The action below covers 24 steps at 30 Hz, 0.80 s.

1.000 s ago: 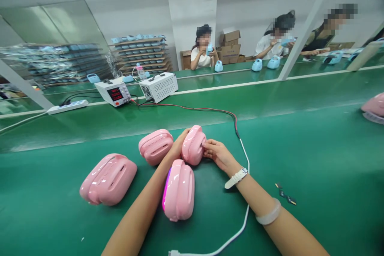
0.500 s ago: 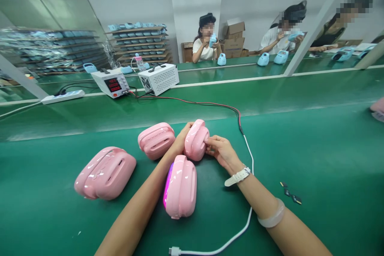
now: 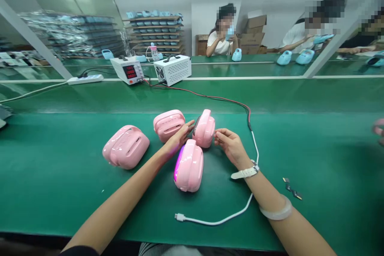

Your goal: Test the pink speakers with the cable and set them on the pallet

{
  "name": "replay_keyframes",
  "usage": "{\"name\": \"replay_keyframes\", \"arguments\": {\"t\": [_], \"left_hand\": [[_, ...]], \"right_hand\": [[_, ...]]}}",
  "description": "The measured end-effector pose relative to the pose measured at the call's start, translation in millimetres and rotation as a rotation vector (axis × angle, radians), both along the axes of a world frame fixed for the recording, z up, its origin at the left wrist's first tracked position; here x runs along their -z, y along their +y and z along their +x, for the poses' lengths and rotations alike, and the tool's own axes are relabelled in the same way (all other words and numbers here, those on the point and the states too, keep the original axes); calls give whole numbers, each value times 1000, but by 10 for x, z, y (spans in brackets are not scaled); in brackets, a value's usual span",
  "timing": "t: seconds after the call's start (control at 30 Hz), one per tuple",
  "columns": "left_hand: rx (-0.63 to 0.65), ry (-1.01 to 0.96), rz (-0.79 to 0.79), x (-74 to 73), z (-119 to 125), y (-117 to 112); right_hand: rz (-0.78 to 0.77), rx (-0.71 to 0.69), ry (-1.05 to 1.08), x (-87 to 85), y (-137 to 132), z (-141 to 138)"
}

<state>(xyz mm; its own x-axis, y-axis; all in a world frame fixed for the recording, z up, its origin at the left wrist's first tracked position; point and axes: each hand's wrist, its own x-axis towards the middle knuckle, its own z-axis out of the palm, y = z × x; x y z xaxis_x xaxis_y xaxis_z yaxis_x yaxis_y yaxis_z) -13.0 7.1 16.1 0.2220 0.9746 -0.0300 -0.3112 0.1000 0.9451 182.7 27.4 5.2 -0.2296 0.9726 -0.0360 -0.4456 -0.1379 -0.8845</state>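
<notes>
Several glossy pink handled devices stand on the green tabletop. My left hand [image 3: 179, 137] is open, its fingers stretched out between the back pink device [image 3: 169, 124] and the right-hand pink device [image 3: 205, 130], close to the latter's dark front. My right hand [image 3: 230, 144] is closed in a pinch just off that device's right side; whatever the fingertips hold is too small to make out. Nearer me, a front pink device [image 3: 189, 168] glows purple along its left face. Another pink device [image 3: 126, 147] sits at the left, with slots on its upper side.
A white USB cable [image 3: 216, 223] curves across the table from red and black leads. Several small black cards [image 3: 291, 189] lie at the right. Behind stand a power supply [image 3: 127, 70], a white metal box [image 3: 173, 71] and a power strip [image 3: 85, 79]. Co-workers sit opposite with blue devices.
My left hand has let go of the right-hand device and its fingers have straightened. My right hand has drawn slightly away from that device's side. The camera view has shifted.
</notes>
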Motion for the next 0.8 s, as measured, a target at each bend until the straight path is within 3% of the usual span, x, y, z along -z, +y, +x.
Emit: {"name": "replay_keyframes", "arguments": {"t": [0.1,0.2,0.3,0.57,0.8], "left_hand": [[9,-32,-1,15,-98,-347],[-20,68,57,35,-89,-514],[-28,169,107,64,-53,-545],[37,184,147,116,-66,-577],[-35,67,39,42,-7,-652]], "right_hand": [[108,-32,-56,-3,-103,-40],[130,-42,-75,-1,-161,-79],[132,-34,-88,-2,-173,-89],[159,-38,-28,-15,-196,-74],[223,-120,-40,-10,-247,-83]]}}
